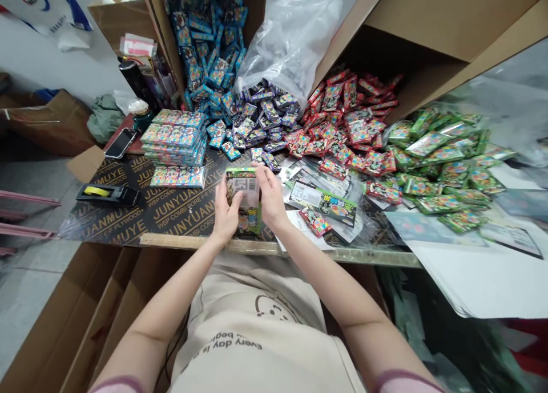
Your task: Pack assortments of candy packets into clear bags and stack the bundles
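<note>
Between my two hands is a clear plastic packaging bag (pixel 248 221) with a black and green printed header, held near the table's front edge. My left hand (pixel 226 207) grips its left side, thumb lying across the front. On the right side, my right hand (pixel 270 196) is closed along the edge, fingers at the top corner. Several similar flat printed bags (pixel 327 203) lie just right of my right hand, with one red packet (pixel 315 219) on top of them. Whatever is inside the held bag cannot be made out clearly.
Heaps of blue (pixel 214 56), purple (pixel 265 116), red (pixel 342 113) and green packets (pixel 445 153) spread along the back and right. At left stand stacked packet blocks (pixel 175 136), a tape dispenser (pixel 107 195) and a phone (pixel 120 143). White sheets (pixel 496 273) cover the right corner.
</note>
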